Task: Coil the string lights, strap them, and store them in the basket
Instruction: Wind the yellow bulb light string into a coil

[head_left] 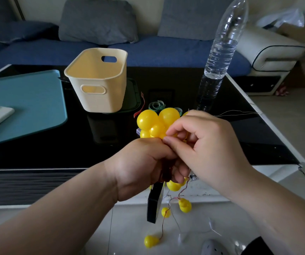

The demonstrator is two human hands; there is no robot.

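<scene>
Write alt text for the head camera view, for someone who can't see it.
The left hand grips a bunch of yellow string lights at a black table while the right hand pinches it; loose bulbs dangle below. A cream basket stands behind.

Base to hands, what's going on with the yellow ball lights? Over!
Left hand grips bundled yellow round-bulb string lights; right hand pinches them. Several bulbs dangle loose below. Cream plastic basket beyond, nothing blocking.

Basket on table, left of bottle.
</scene>
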